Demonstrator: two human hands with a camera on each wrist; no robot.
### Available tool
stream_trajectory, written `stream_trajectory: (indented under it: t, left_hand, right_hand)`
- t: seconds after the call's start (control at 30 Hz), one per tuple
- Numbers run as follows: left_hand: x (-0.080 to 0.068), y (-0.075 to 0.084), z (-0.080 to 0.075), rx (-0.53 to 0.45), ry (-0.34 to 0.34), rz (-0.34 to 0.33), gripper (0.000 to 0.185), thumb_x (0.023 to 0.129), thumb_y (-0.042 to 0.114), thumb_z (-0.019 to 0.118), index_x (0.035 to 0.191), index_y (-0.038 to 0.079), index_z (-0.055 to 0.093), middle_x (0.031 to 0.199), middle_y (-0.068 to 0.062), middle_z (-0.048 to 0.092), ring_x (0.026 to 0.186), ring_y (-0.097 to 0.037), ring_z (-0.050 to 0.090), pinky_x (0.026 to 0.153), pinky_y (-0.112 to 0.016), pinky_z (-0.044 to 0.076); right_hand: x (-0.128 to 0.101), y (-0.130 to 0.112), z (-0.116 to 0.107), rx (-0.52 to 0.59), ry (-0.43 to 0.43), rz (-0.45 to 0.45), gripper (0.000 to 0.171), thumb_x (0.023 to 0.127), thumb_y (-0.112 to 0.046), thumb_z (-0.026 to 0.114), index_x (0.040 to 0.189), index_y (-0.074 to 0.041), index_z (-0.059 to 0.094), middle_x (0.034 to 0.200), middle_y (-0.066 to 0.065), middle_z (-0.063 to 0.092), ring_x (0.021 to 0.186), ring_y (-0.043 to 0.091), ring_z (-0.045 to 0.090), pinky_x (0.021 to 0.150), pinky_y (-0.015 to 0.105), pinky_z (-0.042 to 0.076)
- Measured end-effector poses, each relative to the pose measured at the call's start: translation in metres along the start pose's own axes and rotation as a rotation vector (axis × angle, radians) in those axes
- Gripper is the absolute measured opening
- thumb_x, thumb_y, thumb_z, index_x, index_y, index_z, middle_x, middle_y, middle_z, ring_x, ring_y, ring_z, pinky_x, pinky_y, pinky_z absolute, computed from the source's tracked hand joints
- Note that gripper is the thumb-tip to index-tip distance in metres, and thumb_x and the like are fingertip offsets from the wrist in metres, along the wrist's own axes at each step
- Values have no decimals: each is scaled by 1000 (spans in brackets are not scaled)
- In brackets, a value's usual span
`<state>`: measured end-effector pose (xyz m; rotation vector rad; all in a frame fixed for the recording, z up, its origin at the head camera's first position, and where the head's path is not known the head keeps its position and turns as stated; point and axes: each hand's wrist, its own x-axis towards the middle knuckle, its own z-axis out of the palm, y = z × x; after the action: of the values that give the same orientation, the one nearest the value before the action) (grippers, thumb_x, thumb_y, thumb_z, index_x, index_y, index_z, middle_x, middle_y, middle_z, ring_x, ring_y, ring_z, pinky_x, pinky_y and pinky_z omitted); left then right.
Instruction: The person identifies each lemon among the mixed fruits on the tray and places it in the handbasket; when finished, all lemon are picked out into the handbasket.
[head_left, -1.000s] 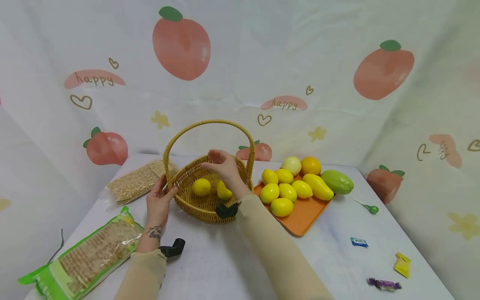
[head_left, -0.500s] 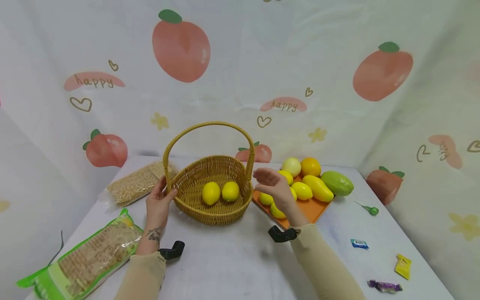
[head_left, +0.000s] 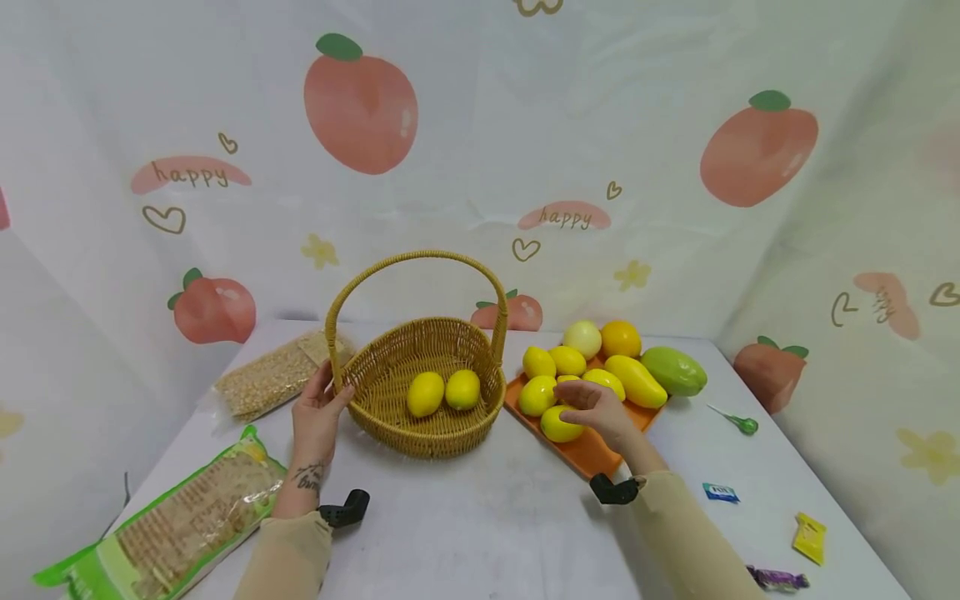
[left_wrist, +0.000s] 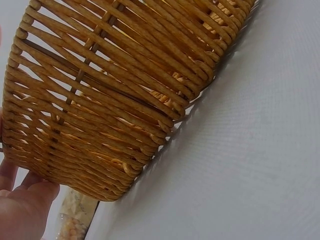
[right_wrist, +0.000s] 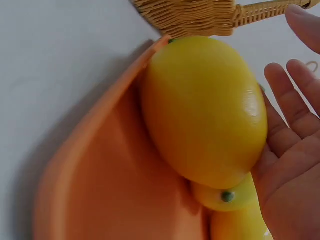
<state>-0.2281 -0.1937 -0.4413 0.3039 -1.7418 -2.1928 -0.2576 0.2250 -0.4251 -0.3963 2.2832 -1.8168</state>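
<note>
While the left hand [head_left: 318, 417] steadies the wicker, the lines run from biggest thing to smallest.

Table: a white-covered table [head_left: 487, 533] carries everything; packets lie by its left edge, sweets near its right front corner.

Basket: the wicker basket [head_left: 390, 371] stands mid-table with two lemons inside; the left hand rests on its left rim at the foot of the handle, thumb against the weave, fingers loosely curved.

Tray: the orange tray [head_left: 592, 450] sits just right of the basket, nearly touching it, loaded with yellow and green fruit.

Right hand: the right hand [head_left: 600, 408] hovers over the tray's front-left corner, fingers spread and relaxed, gripping nothing.

Lemon: the front lemon [right_wrist: 205, 107] lies in that corner against the tray lip, just beside the palm, fingertips at or near its top.

Handling: it looks smooth, glossy, rigid and probably light, so likely slippery; wrapping the fingers around its widest middle seems safest.
</note>
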Motion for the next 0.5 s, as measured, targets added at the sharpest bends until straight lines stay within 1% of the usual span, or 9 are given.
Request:
stream_trajectory:
  t: [0.07, 0.13, 0.23, 0.37, 0.5]
  left_hand:
    - [0, 0, 0, -4, 0, -1, 60, 88, -4, 57, 142, 15, 38, 148, -8, 34, 132, -26, 37, 83, -7, 46]
    - [0, 0, 0, 1, 0, 0, 60, 88, -3, 57, 142, 15, 38, 148, -8, 33, 132, -26, 37, 82, -7, 45]
    - [-1, 1, 0, 5, 0, 1, 60, 88, -4, 57, 142, 15, 38, 148, -8, 33, 132, -27, 37, 82, -7, 46]
    - [-1, 2, 1, -6, 4, -7, 61, 88, -5, 56, 142, 16, 38, 148, -8, 33, 132, -26, 37, 82, -7, 46]
    - [-1, 2, 1, -17, 4, -5, 61, 88, -5, 57, 142, 15, 39, 147, -9, 33, 131, -27, 37, 82, -8, 46]
  right_hand:
    - [-2, 1, 1, -23, -8, 14, 48, 81, -3, 68, 124, 8, 50, 127, 26, 52, 121, 39, 46, 100, 39, 43]
    - [-2, 2, 2, -45, -13, 18, 48, 80, -4, 69, 124, 7, 51, 127, 25, 52, 120, 38, 46, 100, 39, 43]
    - [-4, 3, 2, -91, -14, 31, 48, 80, -6, 71, 123, 5, 53, 125, 23, 54, 118, 36, 48, 97, 35, 46]
    - [-6, 9, 1, -156, -16, 59, 49, 78, -9, 73, 123, 2, 56, 125, 19, 55, 115, 30, 49, 97, 31, 45]
    - [-8, 16, 0, -201, -9, 88, 50, 76, -12, 75, 122, -1, 57, 127, 16, 55, 113, 27, 48, 100, 37, 41]
